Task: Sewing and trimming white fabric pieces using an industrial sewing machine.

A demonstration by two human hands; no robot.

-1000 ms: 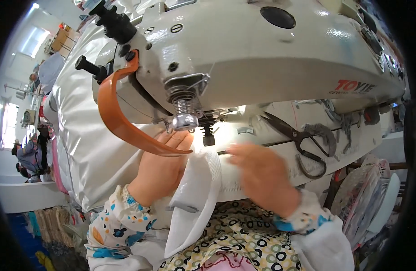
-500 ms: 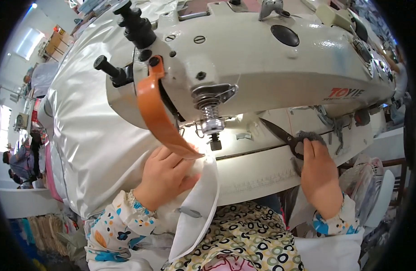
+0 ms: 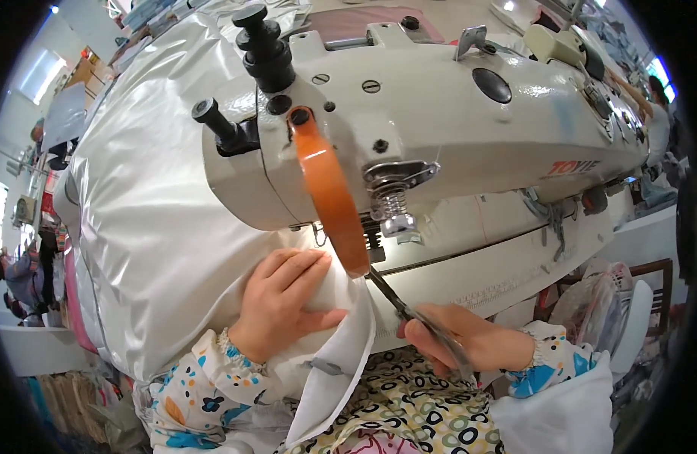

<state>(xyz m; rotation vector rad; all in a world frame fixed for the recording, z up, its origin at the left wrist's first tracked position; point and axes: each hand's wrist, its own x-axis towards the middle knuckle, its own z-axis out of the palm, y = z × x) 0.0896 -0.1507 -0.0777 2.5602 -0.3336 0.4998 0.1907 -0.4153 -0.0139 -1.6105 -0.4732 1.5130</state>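
White satin fabric (image 3: 152,212) occupies the head view from 8 to 11 o'clock and extends beneath the industrial sewing machine (image 3: 454,113), whose arm spans 11 to 2 o'clock. Left hand (image 3: 284,303), at 7 o'clock: palm down on the fabric, fingers close together, thumb spread toward 3 o'clock; whether it grips cannot be determined. White fabric flap (image 3: 326,401), at 6 o'clock: between the hands. Right hand (image 3: 469,337), between 4 and 5 o'clock: fingers wrapped around scissors (image 3: 405,309), blades directed toward 11 o'clock, their tips near the curved orange lever (image 3: 329,193).
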